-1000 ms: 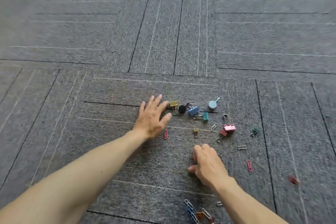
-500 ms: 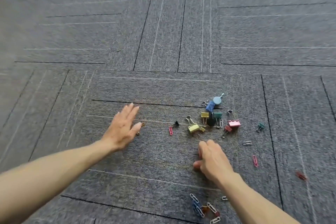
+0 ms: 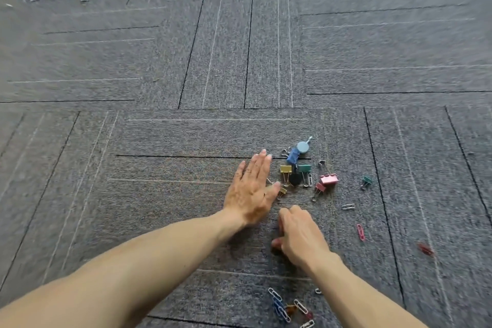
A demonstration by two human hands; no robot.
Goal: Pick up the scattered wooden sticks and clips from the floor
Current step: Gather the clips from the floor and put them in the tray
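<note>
My left hand (image 3: 250, 189), flat with fingers together, has swept the binder clips (image 3: 295, 173) into one bunch mid-way across the carpet (image 3: 159, 194); my right hand (image 3: 300, 237) stays curled, contents hidden. Scooping looks next.

- Soft, even light covers the carpet floor (image 3: 186, 74), which looks paler and washed out far beyond the left hand (image 3: 250, 189).
- A faint, short shadow hugs the right hand (image 3: 300, 239) at its thumb side.
- Carpet lines bow toward the frame edges.
- The red clip (image 3: 426, 249), right of the right hand, is smeared.
</note>
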